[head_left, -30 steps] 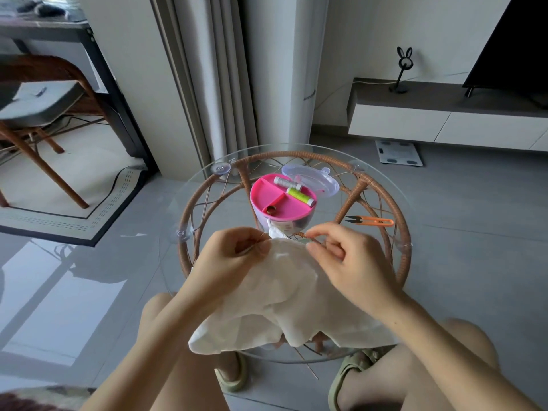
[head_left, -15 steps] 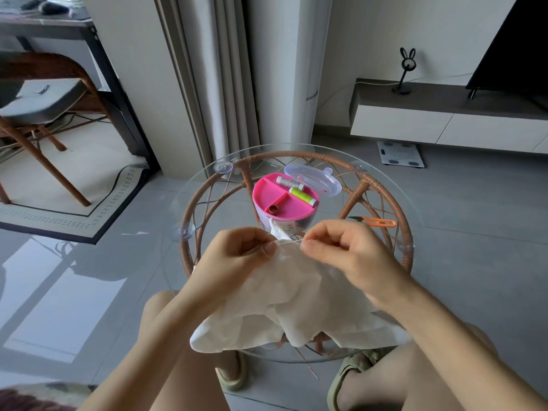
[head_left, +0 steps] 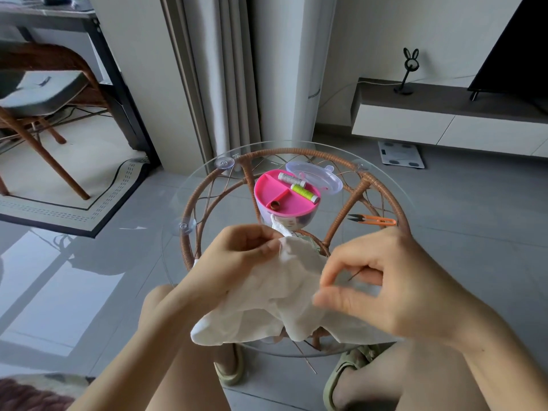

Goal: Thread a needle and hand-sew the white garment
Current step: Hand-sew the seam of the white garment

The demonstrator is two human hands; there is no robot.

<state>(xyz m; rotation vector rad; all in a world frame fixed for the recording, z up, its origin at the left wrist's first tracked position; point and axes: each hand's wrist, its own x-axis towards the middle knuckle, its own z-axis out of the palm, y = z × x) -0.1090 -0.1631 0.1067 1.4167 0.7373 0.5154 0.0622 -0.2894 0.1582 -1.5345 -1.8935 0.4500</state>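
- White garment [head_left: 281, 298] lies bunched over the near edge of the glass table [head_left: 207, 191] and spills toward our knees; this is the cloth we sew.
- Our left hand [head_left: 237, 256] comes first from the left. Its thumb and fingertips are closed in a pinch on the garment's upper fold, lifting it off the glass. We judge this hand should hold the fold taut and flat, so the point meets one clean layer.
- Behind the garment, at the table's middle, stands the pink sewing box [head_left: 278, 203], its clear lid [head_left: 320, 179] open toward the far edge. A grey spool [head_left: 292, 179] and a green spool [head_left: 304, 192] lie in its tray.
- Our right hand [head_left: 394, 289] hovers over the garment's right side, fingers curled and closed on the needle [head_left: 354, 274], a thin dark sliver. Blur hides the exact pinch, and we cannot make out the thread.
- We take the step in hand to be drawing a stitch through. To do it well, we pull steadily along the seam line until the thread sits snug without puckering the cloth, with the point turned away from the left fingertips.
- Orange snips [head_left: 375, 221] rest at the right edge, well apart from both hands.
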